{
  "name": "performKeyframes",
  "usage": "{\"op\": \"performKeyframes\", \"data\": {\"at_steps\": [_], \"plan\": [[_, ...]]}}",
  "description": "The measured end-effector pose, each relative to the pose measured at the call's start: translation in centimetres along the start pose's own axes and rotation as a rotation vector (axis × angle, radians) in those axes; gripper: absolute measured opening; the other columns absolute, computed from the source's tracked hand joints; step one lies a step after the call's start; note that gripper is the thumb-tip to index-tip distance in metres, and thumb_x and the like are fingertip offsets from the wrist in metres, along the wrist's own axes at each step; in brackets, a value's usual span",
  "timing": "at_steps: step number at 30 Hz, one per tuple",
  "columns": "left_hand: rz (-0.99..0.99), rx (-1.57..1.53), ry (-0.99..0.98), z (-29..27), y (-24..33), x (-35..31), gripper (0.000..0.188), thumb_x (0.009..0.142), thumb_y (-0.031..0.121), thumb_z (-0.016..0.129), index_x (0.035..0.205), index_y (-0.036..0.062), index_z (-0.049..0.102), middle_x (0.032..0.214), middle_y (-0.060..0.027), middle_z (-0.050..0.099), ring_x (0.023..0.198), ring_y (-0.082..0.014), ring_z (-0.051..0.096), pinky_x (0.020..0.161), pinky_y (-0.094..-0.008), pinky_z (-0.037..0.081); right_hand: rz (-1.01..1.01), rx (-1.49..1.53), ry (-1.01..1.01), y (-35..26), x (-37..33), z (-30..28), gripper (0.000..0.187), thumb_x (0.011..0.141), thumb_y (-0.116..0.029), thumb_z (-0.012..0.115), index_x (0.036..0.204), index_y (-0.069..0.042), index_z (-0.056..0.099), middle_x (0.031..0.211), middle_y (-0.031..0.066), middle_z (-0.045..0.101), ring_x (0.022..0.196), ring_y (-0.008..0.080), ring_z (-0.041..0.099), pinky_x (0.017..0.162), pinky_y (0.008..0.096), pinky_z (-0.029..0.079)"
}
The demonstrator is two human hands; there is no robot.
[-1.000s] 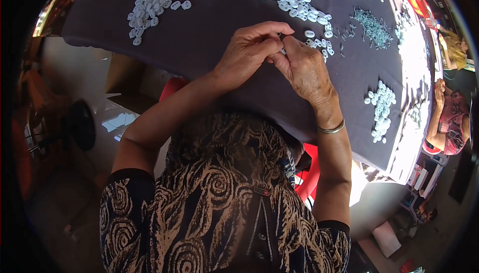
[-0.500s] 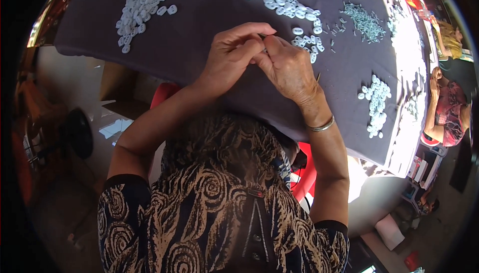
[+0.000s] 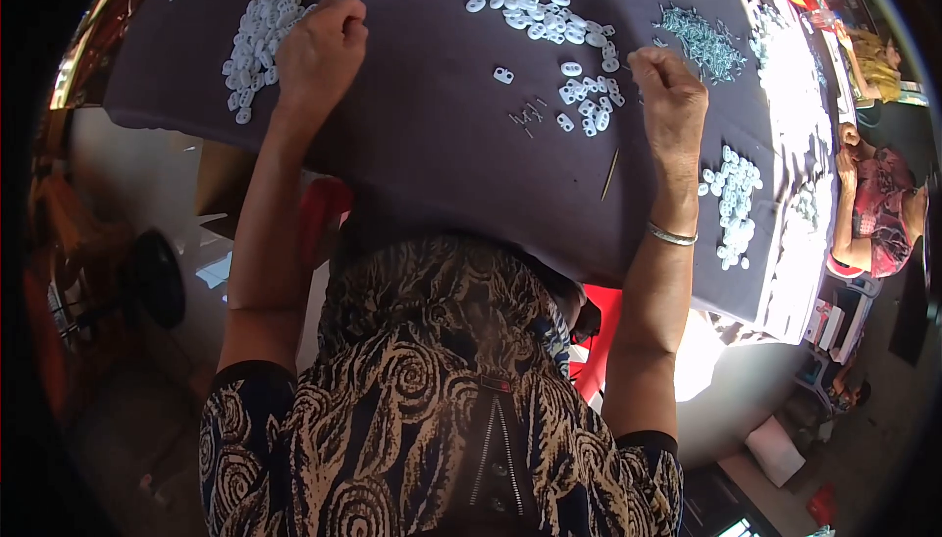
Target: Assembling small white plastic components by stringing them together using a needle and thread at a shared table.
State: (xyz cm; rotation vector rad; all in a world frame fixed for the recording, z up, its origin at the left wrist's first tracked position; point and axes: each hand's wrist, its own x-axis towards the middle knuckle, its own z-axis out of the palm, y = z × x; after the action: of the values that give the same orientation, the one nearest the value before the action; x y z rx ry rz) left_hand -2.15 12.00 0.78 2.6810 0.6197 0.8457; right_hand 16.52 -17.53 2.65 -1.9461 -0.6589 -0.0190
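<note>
My left hand (image 3: 322,54) is closed at the right edge of a heap of small white oval plastic pieces (image 3: 257,45). Its fingers are curled under, hiding whatever they hold. My right hand (image 3: 672,101) is pinched shut just below a scattered pile of small metal screws (image 3: 708,45); nothing nameable shows at its fingertips. Between the hands, a single white plastic piece (image 3: 502,75) with dark holes lies on the cloth, with several loose screws (image 3: 527,117) nearby. A cluster of white pieces (image 3: 589,103) lies left of my right hand.
A dark cloth covers the table (image 3: 422,145). A thin brass-coloured rod (image 3: 610,174) lies near its front edge. More white pieces (image 3: 535,12) spread across the far middle, and another heap (image 3: 734,205) sits at right. Another person (image 3: 878,204) sits beyond the sunlit right edge.
My hands were together over the middle and have parted. The left went to the left heap, the right toward the screw pile. The single white piece and loose screws between them now show.
</note>
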Motion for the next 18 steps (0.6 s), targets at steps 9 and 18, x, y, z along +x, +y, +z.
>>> {"op": "performKeyframes", "data": {"at_steps": [9, 18], "plan": [[0.111, -0.288, 0.145, 0.3, 3.1, -0.3, 0.012, 0.078, 0.005, 0.065, 0.090, 0.0088, 0.062, 0.078, -0.0057, 0.057, 0.066, -0.0209, 0.060, 0.057, -0.0311, 0.048, -0.222, -0.245, -0.278, -1.1, -0.9, 1.0, 0.008, 0.077, -0.004, 0.067, 0.085, -0.004, 0.067, 0.076, 0.0054, 0.059, 0.064, 0.0171, 0.058, 0.061, 0.0297, 0.047], [0.128, -0.705, -0.077, 0.9, 8.3, -2.3, 0.004, 0.084, 0.003, 0.064, 0.085, 0.0017, 0.060, 0.070, -0.0016, 0.054, 0.056, -0.0080, 0.050, 0.052, -0.0242, 0.041, -0.173, -0.224, -0.339, -1.4, -1.0, 1.1, 0.006, 0.077, 0.001, 0.065, 0.082, 0.001, 0.062, 0.077, 0.0034, 0.056, 0.065, 0.0093, 0.053, 0.059, 0.0249, 0.044]]}}
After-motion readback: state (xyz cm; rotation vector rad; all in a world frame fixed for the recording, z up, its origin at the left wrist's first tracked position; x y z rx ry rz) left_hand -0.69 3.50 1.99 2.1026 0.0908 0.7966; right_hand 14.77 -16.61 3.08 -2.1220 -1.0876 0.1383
